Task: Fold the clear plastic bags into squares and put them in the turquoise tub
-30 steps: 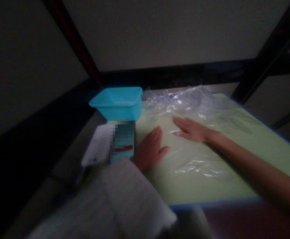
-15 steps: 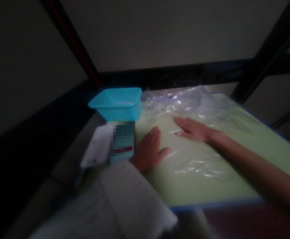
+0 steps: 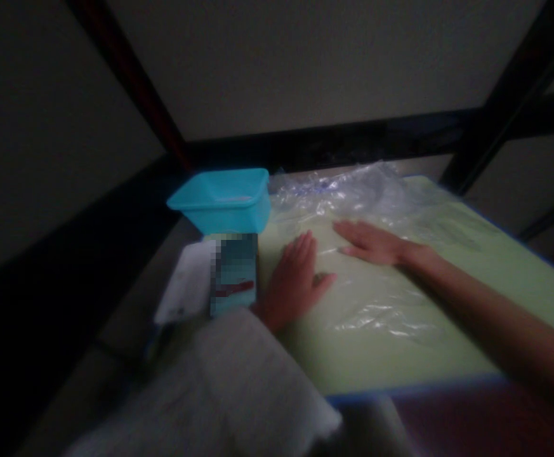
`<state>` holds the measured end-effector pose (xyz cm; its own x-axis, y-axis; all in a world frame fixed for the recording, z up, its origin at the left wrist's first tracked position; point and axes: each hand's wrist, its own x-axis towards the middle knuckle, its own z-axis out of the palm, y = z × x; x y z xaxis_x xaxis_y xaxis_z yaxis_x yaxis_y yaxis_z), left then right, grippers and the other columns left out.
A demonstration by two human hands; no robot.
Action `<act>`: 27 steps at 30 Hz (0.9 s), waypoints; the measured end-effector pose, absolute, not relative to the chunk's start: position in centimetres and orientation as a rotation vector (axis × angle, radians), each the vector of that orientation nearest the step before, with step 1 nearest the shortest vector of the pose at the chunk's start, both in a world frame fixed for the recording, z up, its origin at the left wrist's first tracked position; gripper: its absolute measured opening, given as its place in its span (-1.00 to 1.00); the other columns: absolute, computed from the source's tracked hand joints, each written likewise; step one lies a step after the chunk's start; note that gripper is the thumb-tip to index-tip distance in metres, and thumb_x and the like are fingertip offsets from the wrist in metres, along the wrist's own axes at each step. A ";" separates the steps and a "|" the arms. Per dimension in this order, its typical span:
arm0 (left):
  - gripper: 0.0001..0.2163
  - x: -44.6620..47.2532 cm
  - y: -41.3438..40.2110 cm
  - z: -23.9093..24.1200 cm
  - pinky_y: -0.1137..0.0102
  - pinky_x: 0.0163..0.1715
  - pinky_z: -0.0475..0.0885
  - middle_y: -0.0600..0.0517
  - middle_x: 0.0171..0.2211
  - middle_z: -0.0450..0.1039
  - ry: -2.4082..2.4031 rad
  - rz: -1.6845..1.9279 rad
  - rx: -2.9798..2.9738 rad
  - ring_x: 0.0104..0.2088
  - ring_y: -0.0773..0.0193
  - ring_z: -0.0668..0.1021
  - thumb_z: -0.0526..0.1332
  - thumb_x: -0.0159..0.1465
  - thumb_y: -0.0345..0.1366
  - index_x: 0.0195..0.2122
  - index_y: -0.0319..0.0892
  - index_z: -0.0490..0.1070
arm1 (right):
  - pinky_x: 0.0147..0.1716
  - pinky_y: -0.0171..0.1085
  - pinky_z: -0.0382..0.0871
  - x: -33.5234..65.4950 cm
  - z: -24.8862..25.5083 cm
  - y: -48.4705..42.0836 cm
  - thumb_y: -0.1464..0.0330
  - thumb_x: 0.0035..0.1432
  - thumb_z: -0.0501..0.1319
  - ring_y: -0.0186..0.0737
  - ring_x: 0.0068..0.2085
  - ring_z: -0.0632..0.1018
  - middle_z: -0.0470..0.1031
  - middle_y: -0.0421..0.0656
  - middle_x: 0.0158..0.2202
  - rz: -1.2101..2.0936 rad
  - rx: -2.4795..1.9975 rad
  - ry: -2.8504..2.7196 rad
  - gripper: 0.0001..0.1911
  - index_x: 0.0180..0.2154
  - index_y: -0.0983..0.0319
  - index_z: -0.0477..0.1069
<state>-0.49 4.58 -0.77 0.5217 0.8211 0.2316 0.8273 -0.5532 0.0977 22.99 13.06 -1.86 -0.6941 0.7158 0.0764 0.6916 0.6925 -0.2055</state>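
My left hand (image 3: 293, 282) lies flat, fingers stretched out, on a clear plastic sheet (image 3: 381, 304) that covers a pale green mat (image 3: 495, 266). A grey sleeve covers that arm. My right hand (image 3: 369, 243) also lies flat on the plastic, fingers together and pointing left, a little beyond the left hand. The two hands are close but apart. Neither holds anything. The plastic bunches up in a crumpled heap (image 3: 348, 184) at the far edge of the mat.
A turquoise plastic tub (image 3: 222, 203) stands at the mat's far left corner. A small teal box (image 3: 233, 273) and a white paper (image 3: 186, 282) sit just left of my left hand. Dark metal frame bars (image 3: 500, 95) and a pale wall surround the table. The scene is dim.
My left hand has slid a little forward and to the right on the plastic. My right hand has hardly moved.
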 end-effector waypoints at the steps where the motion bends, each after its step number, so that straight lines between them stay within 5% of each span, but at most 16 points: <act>1: -0.36 0.1 4.4 -0.6 0.12 0.28 0.00 -0.33 0.32 -0.10 -1.424 -0.434 -2.752 0.33 0.02 -0.02 0.00 0.32 -0.03 0.25 -0.46 -0.02 | 0.25 0.08 -0.06 23.0 -1.9 13.1 -0.07 0.26 -0.20 -0.01 0.31 0.03 -0.03 -0.05 0.32 0.242 -1.151 -2.750 -0.26 0.31 0.19 -0.06; 27: -0.38 -0.2 2.8 -1.2 0.12 0.28 -0.02 -0.18 0.33 -0.10 -1.343 -0.264 -2.925 0.33 0.05 0.01 0.00 0.32 0.01 0.27 -0.32 0.03 | 0.24 0.10 -0.03 23.5 -1.6 12.7 0.02 0.31 -0.16 -0.02 0.30 0.08 0.01 -0.08 0.32 0.259 -1.039 -2.658 -0.36 0.31 0.15 -0.04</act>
